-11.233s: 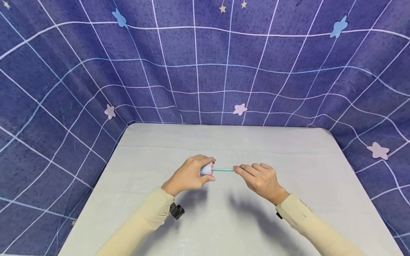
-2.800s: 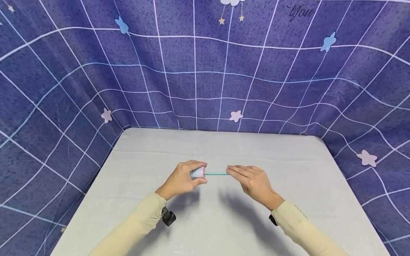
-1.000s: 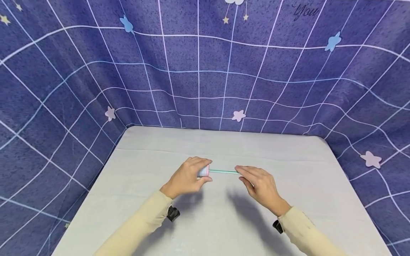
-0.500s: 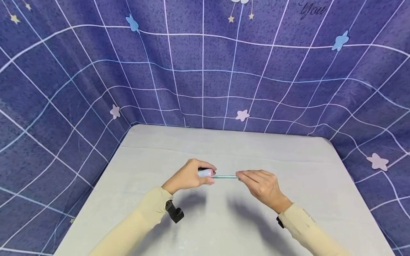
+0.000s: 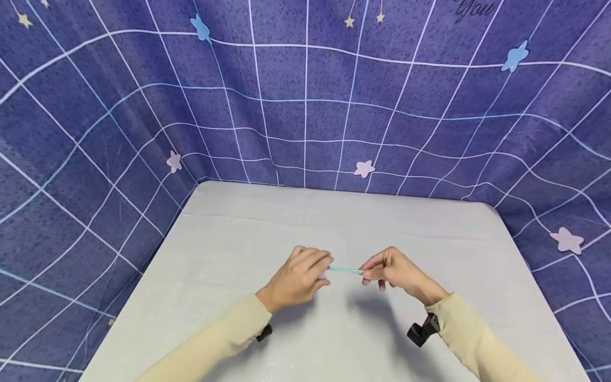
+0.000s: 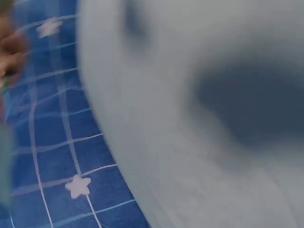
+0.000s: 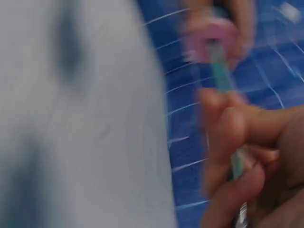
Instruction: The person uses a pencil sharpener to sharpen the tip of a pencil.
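Observation:
My left hand [image 5: 295, 278] holds a small light-blue and pink pencil sharpener [image 5: 323, 275], mostly hidden behind its fingers in the head view. The right wrist view shows the sharpener's round pink face [image 7: 194, 46], with a teal pencil [image 7: 221, 73] running into the hole at its middle. My right hand [image 5: 393, 271] pinches the pencil's other end between thumb and fingers. Both hands are raised over the table, and the pencil lies roughly level between them. In the left wrist view only blurred fingers [image 6: 10, 52] show at the left edge.
A white-covered table [image 5: 267, 217] lies beneath the hands, with their shadows on it. Behind and beside it hangs a purple-blue curtain [image 5: 286, 122] with grid lines and stars. A black wrist camera [image 5: 422, 330] sits under the right cuff.
Over the last half second the left hand has rolled over the sharpener, covering it more. The right hand has twisted round so its thumb and fingertips show on the pencil. The pencil stays between both hands.

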`<state>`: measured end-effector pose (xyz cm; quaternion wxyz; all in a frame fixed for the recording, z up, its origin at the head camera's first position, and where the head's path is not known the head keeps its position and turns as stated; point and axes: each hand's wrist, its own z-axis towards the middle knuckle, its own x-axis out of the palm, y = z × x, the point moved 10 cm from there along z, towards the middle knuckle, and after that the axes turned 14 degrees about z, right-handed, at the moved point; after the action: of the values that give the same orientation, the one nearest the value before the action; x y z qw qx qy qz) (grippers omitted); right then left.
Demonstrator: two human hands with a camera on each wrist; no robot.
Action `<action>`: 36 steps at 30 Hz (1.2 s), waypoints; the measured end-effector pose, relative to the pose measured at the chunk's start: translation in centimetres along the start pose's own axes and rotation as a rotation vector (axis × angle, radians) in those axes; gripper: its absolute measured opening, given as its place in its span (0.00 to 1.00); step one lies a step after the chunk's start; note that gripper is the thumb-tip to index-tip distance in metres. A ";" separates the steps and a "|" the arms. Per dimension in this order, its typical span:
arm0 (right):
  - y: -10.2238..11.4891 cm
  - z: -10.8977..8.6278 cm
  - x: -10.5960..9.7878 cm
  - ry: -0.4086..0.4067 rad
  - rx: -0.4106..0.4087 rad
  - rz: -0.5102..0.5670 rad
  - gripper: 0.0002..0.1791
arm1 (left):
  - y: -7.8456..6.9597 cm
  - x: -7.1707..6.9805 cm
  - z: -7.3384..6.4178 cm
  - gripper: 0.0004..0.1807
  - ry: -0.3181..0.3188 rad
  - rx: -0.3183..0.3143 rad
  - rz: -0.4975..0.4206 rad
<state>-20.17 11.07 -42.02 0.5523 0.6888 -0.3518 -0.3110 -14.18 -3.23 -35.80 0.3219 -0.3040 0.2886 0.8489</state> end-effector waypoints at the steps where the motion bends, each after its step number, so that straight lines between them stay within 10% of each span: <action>1: -0.7 -0.1 0.1 0.035 0.072 0.055 0.12 | -0.8 -0.5 -0.3 0.18 -0.085 0.067 0.085; 6: -2.9 -0.5 0.8 0.140 0.258 0.187 0.09 | -2.9 -1.6 -1.5 0.18 -0.340 0.223 0.292; 11: -2.2 0.2 -0.1 0.027 0.123 0.055 0.11 | -2.0 -1.1 -1.0 0.19 -0.246 0.169 0.293; 16: 0.4 0.1 -0.2 -0.106 -0.164 -0.132 0.12 | 0.3 -0.9 -0.3 0.19 -0.127 0.041 0.132; 25: 6.8 -4.1 1.5 -0.443 -0.946 -0.734 0.15 | 5.1 -0.5 0.6 0.26 0.060 -0.277 -0.263; 36: 8.6 -7.5 4.2 -0.561 -1.410 -0.960 0.11 | 6.8 2.2 0.9 0.18 0.521 -0.512 -0.690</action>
<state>-12.91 10.46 -32.31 0.5512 0.1613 0.1248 -0.8091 -20.75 -6.09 -34.76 0.4162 -0.6528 0.0247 0.6325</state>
